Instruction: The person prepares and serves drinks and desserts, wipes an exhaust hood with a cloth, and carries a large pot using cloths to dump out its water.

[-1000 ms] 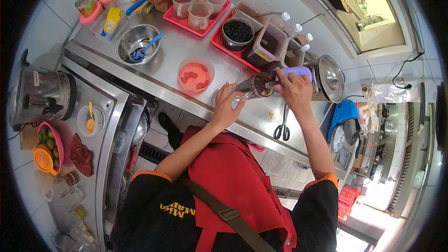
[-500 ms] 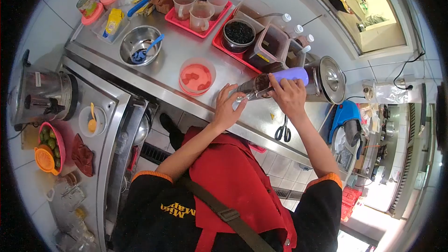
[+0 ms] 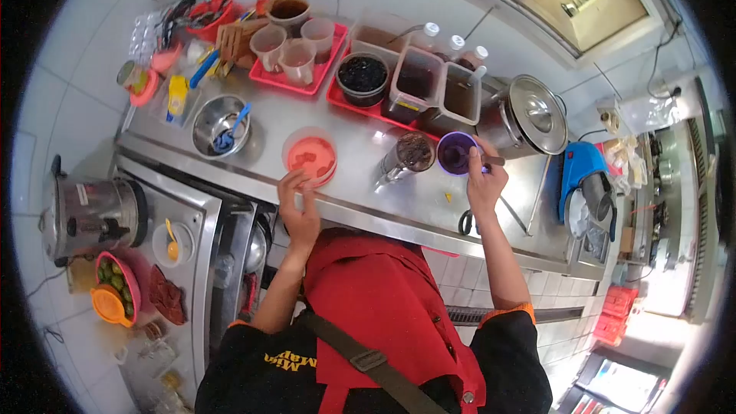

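Note:
My right hand [image 3: 486,176] grips a purple cup [image 3: 458,153] by its right rim, along with a dark spoon handle [image 3: 492,160]. Left of that cup, a clear glass [image 3: 397,161] with dark contents near its top stands on the steel counter [image 3: 356,176], touched by neither hand. My left hand [image 3: 299,211] is open, its fingertips at the near edge of a pink-looking tub [image 3: 310,156] with red pieces inside. Whether they touch the tub, I cannot tell.
Behind stand a bowl of black pieces [image 3: 363,79], dark-filled containers [image 3: 416,84] and a red tray [image 3: 299,80] of measuring cups. A steel bowl [image 3: 221,126] is at the left, a lidded pot [image 3: 533,116] at the right. Scissors [image 3: 465,222] lie near the front edge.
My left hand has let go of the glass and moved left to the tub. The purple cup, tilted over the glass before, is now upright beside it. The camera view has shifted.

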`<control>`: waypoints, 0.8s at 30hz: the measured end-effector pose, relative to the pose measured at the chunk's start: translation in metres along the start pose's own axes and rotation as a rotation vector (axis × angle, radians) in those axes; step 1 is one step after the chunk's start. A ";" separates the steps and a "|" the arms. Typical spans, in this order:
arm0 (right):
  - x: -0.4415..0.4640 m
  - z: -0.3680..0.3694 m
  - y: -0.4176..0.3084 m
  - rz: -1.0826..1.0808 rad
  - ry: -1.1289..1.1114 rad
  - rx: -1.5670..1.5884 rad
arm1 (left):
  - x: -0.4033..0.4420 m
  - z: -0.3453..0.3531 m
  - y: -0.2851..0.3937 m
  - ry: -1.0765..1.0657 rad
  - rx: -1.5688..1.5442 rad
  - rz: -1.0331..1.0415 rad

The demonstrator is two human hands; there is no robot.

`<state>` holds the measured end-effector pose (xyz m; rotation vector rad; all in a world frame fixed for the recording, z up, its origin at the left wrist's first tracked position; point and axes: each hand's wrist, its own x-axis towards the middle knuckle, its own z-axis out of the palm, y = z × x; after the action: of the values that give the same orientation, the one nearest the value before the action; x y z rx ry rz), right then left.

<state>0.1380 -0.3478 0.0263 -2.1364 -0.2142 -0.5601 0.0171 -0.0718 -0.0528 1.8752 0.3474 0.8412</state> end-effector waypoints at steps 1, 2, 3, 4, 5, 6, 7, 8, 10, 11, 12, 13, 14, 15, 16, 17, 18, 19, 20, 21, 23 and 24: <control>-0.002 -0.004 -0.001 0.017 0.046 0.055 | 0.002 -0.003 0.000 -0.021 0.027 0.017; -0.004 -0.006 -0.002 0.033 0.088 0.110 | 0.003 -0.006 0.002 -0.040 0.055 0.032; -0.006 -0.009 -0.004 0.047 0.126 0.167 | 0.004 -0.006 0.004 -0.054 0.087 0.044; -0.006 -0.014 -0.014 0.069 0.125 0.222 | 0.005 -0.006 0.010 -0.088 0.092 0.049; -0.005 -0.016 -0.028 0.072 0.141 0.281 | 0.006 -0.006 0.017 -0.156 0.042 0.036; -0.005 -0.014 -0.043 0.077 0.150 0.346 | 0.008 -0.004 0.030 -0.217 -0.002 0.019; -0.006 -0.008 -0.055 0.082 0.157 0.414 | 0.010 -0.002 0.041 -0.275 -0.044 0.002; -0.009 0.001 -0.062 0.066 0.150 0.502 | 0.016 0.000 0.049 -0.341 -0.005 0.098; -0.012 0.020 -0.082 0.047 0.051 0.450 | 0.029 0.003 0.070 -0.437 0.016 0.207; -0.015 0.034 -0.096 0.053 0.001 0.434 | 0.038 0.002 0.082 -0.462 -0.005 0.225; -0.020 0.051 -0.108 0.124 -0.077 0.494 | 0.044 0.000 0.089 -0.462 -0.037 0.178; -0.024 0.068 -0.120 0.194 -0.153 0.546 | 0.051 -0.005 0.090 -0.463 -0.076 0.133; -0.027 0.085 -0.132 0.166 -0.221 0.537 | 0.058 -0.011 0.087 -0.412 -0.076 0.161; -0.034 0.105 -0.138 0.180 -0.291 0.545 | 0.065 -0.022 0.082 -0.376 -0.083 0.086; -0.036 0.119 -0.148 0.091 -0.365 0.523 | 0.069 -0.036 0.073 -0.345 -0.094 0.013; -0.035 0.132 -0.157 0.004 -0.436 0.496 | 0.074 -0.051 0.062 -0.317 -0.109 -0.060; -0.029 0.148 -0.161 -0.108 -0.492 0.475 | 0.079 -0.063 0.045 -0.239 -0.049 -0.111; -0.020 0.164 -0.162 -0.215 -0.546 0.448 | 0.089 -0.077 0.030 -0.169 0.069 -0.114; -0.012 0.181 -0.162 -0.321 -0.600 0.417 | 0.096 -0.092 0.009 -0.065 0.041 -0.132; -0.007 0.206 -0.157 -0.126 -0.525 0.440 | 0.105 -0.110 -0.010 0.038 0.011 -0.146; 0.007 0.274 -0.123 0.243 -0.302 0.464 | 0.132 -0.149 -0.026 0.164 0.011 -0.150; 0.016 0.307 -0.099 0.419 -0.155 0.463 | 0.144 -0.168 -0.041 0.226 0.119 -0.120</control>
<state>0.2132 -0.0431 -0.0485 -1.7019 0.0229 -0.0853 0.0099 0.1440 0.0091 1.8511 0.6568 0.9708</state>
